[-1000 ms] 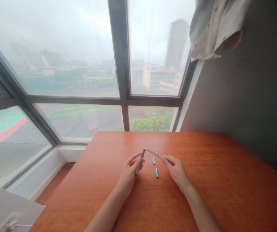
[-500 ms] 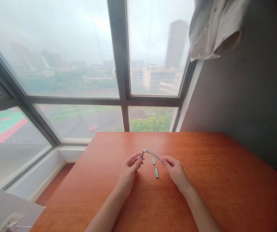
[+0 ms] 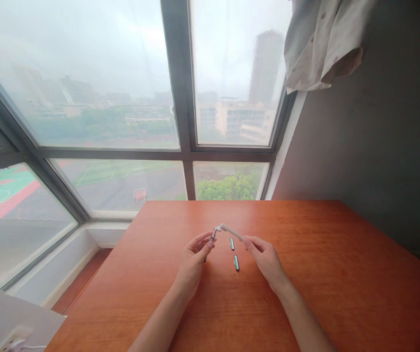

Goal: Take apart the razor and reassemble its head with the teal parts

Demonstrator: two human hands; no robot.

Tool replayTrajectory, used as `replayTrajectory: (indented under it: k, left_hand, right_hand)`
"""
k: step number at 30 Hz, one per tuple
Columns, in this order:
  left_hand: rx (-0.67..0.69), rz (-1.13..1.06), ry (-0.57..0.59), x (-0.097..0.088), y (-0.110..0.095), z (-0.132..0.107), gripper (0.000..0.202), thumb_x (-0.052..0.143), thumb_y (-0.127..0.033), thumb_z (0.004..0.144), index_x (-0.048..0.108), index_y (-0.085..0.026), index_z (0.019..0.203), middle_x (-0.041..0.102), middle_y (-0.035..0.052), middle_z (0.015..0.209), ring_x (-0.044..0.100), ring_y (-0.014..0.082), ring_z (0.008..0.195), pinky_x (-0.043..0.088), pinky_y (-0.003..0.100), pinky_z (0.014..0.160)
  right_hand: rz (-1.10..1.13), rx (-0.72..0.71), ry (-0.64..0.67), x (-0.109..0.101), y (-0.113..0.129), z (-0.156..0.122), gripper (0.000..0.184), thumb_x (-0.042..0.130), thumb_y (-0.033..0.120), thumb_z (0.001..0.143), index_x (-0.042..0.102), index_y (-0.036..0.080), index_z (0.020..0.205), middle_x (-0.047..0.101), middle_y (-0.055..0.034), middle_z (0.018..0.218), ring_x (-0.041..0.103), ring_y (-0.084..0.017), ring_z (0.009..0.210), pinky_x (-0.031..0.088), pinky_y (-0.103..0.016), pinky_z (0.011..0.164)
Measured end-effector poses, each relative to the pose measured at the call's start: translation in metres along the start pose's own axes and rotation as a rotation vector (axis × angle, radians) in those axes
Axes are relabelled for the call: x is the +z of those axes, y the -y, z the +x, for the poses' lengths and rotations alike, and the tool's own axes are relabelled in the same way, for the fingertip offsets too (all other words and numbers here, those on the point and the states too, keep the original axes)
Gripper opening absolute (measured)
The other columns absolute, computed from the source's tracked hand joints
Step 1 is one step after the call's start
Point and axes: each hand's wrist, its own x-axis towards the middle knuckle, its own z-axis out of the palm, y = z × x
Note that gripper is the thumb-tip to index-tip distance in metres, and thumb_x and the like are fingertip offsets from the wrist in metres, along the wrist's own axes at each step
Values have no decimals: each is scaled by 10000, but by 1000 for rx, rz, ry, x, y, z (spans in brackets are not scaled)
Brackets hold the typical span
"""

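Note:
My left hand [image 3: 197, 254] is closed around a silvery razor handle [image 3: 214, 232], its bent neck pointing up and to the right. Between the fingertips of my right hand [image 3: 264, 254] is a slim pale stick [image 3: 233, 231], perhaps a toothbrush. Its far end meets or nearly meets the tip of the razor handle; I cannot tell whether they touch. Two razor blade cartridges, dark with green, lie on the table below and between my hands: a farther cartridge [image 3: 232, 243] near the stick, and a nearer cartridge [image 3: 236, 263].
The reddish-brown wooden table [image 3: 327, 274] spreads beneath both arms. Large windows with a grey frame [image 3: 186, 98] stand behind it. A pale shirt [image 3: 320, 54] hangs at the upper right by the dark wall. At the lower left a plug [image 3: 14, 345] sits in a wall socket.
The razor handle has tilted slightly in my left hand, and more of its neck shows. The stick's far end stays beside its tip. The cartridges have not moved on the table.

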Motion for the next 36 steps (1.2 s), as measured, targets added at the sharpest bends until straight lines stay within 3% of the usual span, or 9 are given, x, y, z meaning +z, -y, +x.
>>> replayTrajectory:
  k: [10, 30, 36]
  left_hand:
    - [32, 15, -18, 0, 2, 1, 345, 812, -284, 597, 740, -182, 919, 722, 74, 840, 607, 162, 742, 433, 231, 637]
    - [34, 9, 47, 0, 0, -3, 300, 781, -261, 660, 734, -195, 949, 734, 76, 893, 625, 178, 827, 467, 269, 766]
    - [41, 7, 64, -1, 4, -1, 295, 773, -247, 675, 727, -194, 961, 732, 67, 881, 619, 156, 800, 460, 239, 731]
  right_hand:
    - [5, 0, 17, 0, -2, 1, 443, 539, 544, 810, 738, 156, 884, 620, -32, 708, 547, -194, 713, 426, -264, 642]
    - [57, 25, -43, -2, 0, 1, 451, 554, 550, 801, 733, 156, 929, 640, -36, 751, 562, -204, 756, 426, -271, 674]
    - [91, 34, 24, 2, -3, 0, 431, 552, 521, 817, 724, 148, 948, 637, -41, 776, 552, -201, 773, 420, -270, 691]
